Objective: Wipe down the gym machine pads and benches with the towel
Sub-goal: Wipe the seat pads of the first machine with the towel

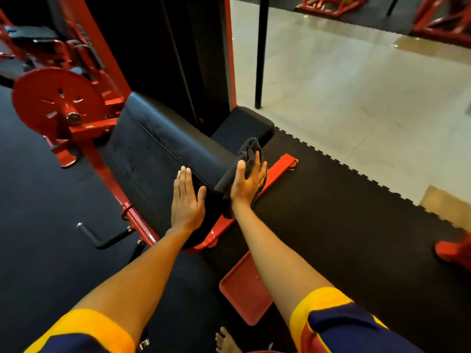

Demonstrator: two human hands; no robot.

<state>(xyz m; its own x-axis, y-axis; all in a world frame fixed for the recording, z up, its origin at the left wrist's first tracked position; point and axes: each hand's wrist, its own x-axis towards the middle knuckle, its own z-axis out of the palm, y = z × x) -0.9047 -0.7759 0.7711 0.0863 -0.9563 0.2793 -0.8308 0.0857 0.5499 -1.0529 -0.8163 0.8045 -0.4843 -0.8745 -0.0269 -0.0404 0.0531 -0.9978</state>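
The soft, limp towel (248, 151), likely best bunched mid-cloth, is pressed on the pad's (158, 141) edge by the straight-fingered right hand (248, 180), while the pad is touched by the flat, empty left hand (186, 200).

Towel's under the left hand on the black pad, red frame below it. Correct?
Not quite. The head view shows the dark towel under the right hand, not the left. The left hand lies flat and bare on the black pad. The red frame below it is as you said.
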